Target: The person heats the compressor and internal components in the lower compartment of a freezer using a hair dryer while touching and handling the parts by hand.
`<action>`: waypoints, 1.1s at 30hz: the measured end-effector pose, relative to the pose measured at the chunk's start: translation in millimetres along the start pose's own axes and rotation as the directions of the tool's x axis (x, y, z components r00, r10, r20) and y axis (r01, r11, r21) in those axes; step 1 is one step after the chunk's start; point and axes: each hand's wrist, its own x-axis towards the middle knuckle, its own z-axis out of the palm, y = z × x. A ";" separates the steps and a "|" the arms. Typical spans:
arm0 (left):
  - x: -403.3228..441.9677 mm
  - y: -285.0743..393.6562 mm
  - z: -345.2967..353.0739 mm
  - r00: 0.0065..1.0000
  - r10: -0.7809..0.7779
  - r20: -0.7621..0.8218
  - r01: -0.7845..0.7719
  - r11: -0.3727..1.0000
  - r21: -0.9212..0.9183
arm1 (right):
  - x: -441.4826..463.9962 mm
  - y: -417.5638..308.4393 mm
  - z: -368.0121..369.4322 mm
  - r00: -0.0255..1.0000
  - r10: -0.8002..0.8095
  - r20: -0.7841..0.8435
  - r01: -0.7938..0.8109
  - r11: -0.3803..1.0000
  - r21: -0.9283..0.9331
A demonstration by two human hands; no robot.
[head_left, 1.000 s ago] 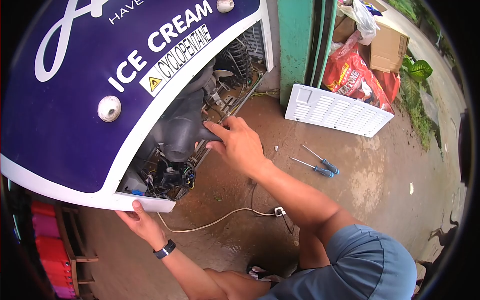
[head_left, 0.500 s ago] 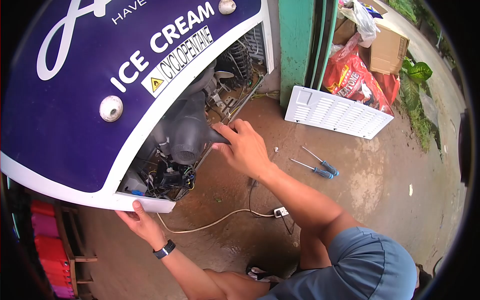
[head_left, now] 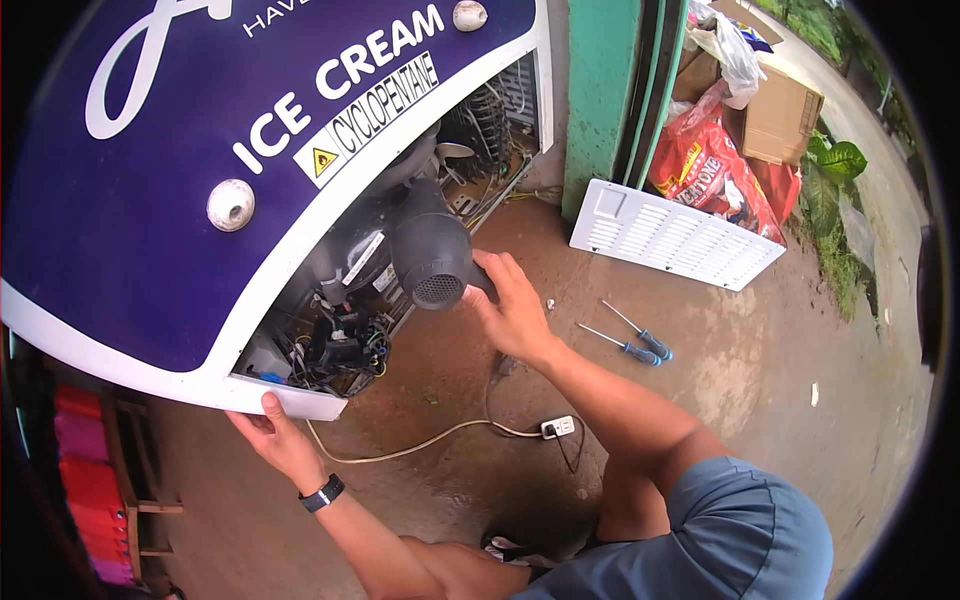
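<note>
My right hand point(head_left: 516, 312) is wrapped round the handle of a dark grey hair dryer point(head_left: 428, 235). The dryer sits at the opening in the base of a purple and white ice cream freezer point(head_left: 130, 240), its round vented end facing me and its nozzle end towards the machinery inside. Behind it shows part of a black compressor point(head_left: 345, 250), with tangled wiring point(head_left: 345, 345) below. With thumb on top and fingers against the edge, my left hand point(head_left: 280, 440) grips the freezer's white lower frame point(head_left: 300, 399) at the corner.
Two blue-handled screwdrivers point(head_left: 645, 348) lie on the wet floor point(head_left: 700, 400) to the right. A white louvred panel point(head_left: 675, 240) leans near a green post point(head_left: 605, 110) and a red bag point(head_left: 705, 155). A cord runs to a white socket point(head_left: 558, 427).
My right hand has drawn the hair dryer right and slightly outward, uncovering a white label on the compressor. The left hand keeps its hold on the frame.
</note>
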 end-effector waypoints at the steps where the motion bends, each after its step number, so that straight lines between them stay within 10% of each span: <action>1: -0.4 -0.1 0.6 1.000 -0.005 -0.008 0.005 1.000 0.001 | 0.0 6.9 1.8 1.000 -0.003 0.008 0.003 1.000 -0.002; 27: -6.1 -5.8 12.8 0.996 0.026 -0.082 -0.029 0.999 -0.034 | 13.6 30.9 6.1 0.983 0.174 0.051 -0.173 0.818 0.549; 33: -49.1 26.3 50.9 0.836 0.536 -0.118 -0.460 0.801 0.382 | 17.2 19.5 -2.3 0.972 0.216 0.091 -0.228 0.771 0.595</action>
